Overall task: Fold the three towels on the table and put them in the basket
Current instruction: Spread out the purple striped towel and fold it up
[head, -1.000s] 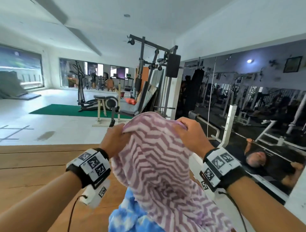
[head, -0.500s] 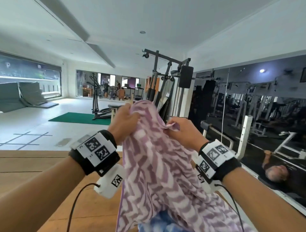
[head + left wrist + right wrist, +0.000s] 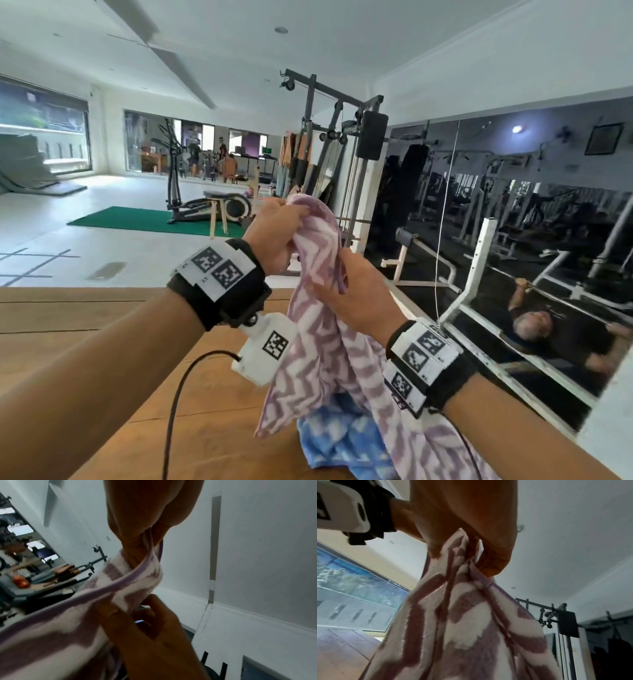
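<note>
Table: the wooden table (image 3: 102, 329) spreads under the left forearm, bearing the towels at its right side
Left hand: the left hand (image 3: 274, 236) is raised high, its fingers curled round the top edge of the purple zigzag towel (image 3: 329, 346); held this high, likely so the cloth hangs free and its hem can be found
Purple zigzag towel: it hangs bunched between both hands, above the table, its lower end trailing over the blue towel; the left wrist view shows its lilac hem (image 3: 137, 572) running from one hand to the other
Right hand: the right hand (image 3: 356, 298) sits lower and just beside the left, thumb and fingers pinching the same edge; probably working along the hem toward a corner, so the towel can be spread before folding
Blue towel: the blue patterned towel (image 3: 342, 442) lies crumpled on the table, unfolded
Basket: none in view, so its contents cannot be told
Third towel: not visible
</note>
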The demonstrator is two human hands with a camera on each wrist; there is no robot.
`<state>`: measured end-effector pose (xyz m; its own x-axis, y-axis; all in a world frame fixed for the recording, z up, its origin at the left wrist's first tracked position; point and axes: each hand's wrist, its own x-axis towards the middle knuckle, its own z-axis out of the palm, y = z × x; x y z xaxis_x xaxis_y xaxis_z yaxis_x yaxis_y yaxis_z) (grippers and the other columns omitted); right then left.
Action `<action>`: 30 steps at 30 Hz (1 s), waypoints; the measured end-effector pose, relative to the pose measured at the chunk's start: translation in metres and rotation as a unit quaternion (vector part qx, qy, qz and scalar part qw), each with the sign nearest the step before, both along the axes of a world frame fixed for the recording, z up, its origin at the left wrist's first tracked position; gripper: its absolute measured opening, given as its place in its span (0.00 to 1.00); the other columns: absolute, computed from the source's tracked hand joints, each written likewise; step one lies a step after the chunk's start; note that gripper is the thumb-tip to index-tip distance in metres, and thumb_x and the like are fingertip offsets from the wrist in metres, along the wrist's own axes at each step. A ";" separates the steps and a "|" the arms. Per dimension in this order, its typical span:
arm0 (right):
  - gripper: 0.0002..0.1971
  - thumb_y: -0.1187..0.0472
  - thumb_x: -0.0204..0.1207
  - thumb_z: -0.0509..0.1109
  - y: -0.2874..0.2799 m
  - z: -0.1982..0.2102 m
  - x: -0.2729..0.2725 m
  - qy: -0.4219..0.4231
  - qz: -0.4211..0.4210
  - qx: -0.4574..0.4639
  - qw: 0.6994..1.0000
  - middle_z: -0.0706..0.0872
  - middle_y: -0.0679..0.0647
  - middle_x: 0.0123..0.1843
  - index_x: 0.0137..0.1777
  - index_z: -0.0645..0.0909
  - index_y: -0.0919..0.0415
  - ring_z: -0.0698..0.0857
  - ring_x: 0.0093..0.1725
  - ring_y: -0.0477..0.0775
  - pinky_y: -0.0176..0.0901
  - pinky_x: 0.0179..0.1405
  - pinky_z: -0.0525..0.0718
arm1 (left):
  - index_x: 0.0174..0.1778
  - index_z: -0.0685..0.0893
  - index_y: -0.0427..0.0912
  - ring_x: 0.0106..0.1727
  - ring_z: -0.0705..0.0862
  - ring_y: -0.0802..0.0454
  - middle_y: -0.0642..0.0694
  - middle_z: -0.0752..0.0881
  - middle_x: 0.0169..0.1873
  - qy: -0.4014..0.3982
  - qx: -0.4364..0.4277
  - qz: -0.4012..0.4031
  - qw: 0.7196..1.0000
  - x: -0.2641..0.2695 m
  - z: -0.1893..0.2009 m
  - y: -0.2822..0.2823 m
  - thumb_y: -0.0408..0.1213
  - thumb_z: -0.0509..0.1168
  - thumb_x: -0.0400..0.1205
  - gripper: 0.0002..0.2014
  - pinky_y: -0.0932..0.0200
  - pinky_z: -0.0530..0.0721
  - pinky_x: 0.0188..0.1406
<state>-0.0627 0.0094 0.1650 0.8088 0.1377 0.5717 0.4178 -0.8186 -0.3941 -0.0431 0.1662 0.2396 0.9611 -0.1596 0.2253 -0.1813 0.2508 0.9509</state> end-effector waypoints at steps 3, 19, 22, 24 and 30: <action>0.13 0.49 0.80 0.66 -0.007 -0.003 0.003 -0.034 -0.056 -0.009 0.998 0.70 0.48 0.42 0.39 0.69 0.52 0.74 0.38 0.47 0.41 0.40 0.72 | 0.66 0.74 0.27 0.43 0.87 0.44 0.29 0.84 0.55 0.006 -0.042 -0.031 0.999 -0.001 -0.006 0.000 0.29 0.57 0.85 0.15 0.50 0.88 0.46; 0.19 0.65 0.81 0.54 -0.067 0.003 -0.004 0.038 -0.278 -0.049 0.959 0.75 0.54 0.31 0.27 0.66 0.57 0.79 0.36 0.61 0.40 0.27 0.67 | 0.53 0.75 0.43 0.56 0.85 0.34 0.32 0.81 0.57 -0.095 -0.071 0.151 0.981 0.022 -0.018 0.024 0.43 0.58 0.86 0.07 0.39 0.87 0.53; 0.14 0.69 0.82 0.53 -0.099 0.030 -0.007 -0.012 -0.304 0.015 0.953 0.77 0.58 0.35 0.35 0.72 0.64 0.79 0.40 0.61 0.44 0.32 0.71 | 0.45 0.73 0.46 0.47 0.84 0.41 0.36 0.81 0.51 -0.162 0.029 0.205 0.965 0.030 -0.020 0.030 0.47 0.59 0.85 0.09 0.37 0.87 0.50; 0.10 0.69 0.81 0.54 -0.098 0.055 -0.012 -0.096 -0.264 0.119 0.953 0.80 0.55 0.38 0.44 0.77 0.66 0.79 0.37 0.55 0.41 0.34 0.74 | 0.44 0.74 0.44 0.46 0.85 0.37 0.35 0.83 0.49 -0.150 0.061 0.189 0.969 0.033 -0.019 0.031 0.47 0.61 0.84 0.10 0.34 0.86 0.49; 0.10 0.65 0.83 0.58 -0.050 0.082 -0.016 -0.100 -0.097 0.045 0.989 0.85 0.52 0.44 0.48 0.81 0.63 0.81 0.39 0.46 0.29 0.37 0.81 | 0.57 0.77 0.31 0.41 0.86 0.35 0.33 0.83 0.45 -0.151 0.110 0.075 0.980 0.023 -0.017 0.016 0.36 0.62 0.83 0.12 0.33 0.85 0.49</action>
<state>-0.0791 -0.0404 0.2472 0.6842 -0.0679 0.7262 0.3342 -0.8558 -0.3949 -0.0206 0.1827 0.2225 0.8723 -0.0985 0.4790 -0.4817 -0.0052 0.8763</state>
